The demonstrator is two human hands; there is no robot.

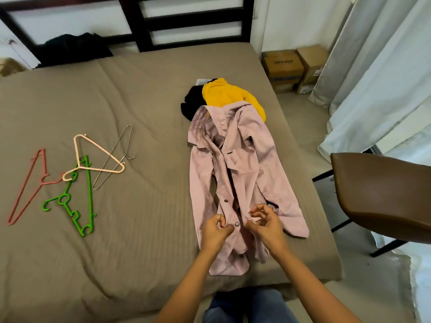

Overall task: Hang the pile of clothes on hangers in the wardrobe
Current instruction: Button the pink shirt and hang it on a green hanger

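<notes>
The shirt lies flat on the bed straight ahead of the person. Its long axis runs from the collar at 12 o'clock to the hem at 6 o'clock, tilted a little so the collar leans toward 11. Both hands sit low on the front opening, near the hem end, on either side of a button.

The left hand is at 9 o'clock of the button, fingers curled tight, thumb and forefinger pinching the button-side edge of the shirt. The right hand is at 3 o'clock of it, fingers curled in a narrow hook, and seems to pinch the facing edge. The two are about equally near the button, so the step looks like button work on the placket.

The collar overlaps a yellow top and a black garment at 12 o'clock. The hangers lie well apart at 9 o'clock, nearer the left hand. No wardrobe is in view.
</notes>
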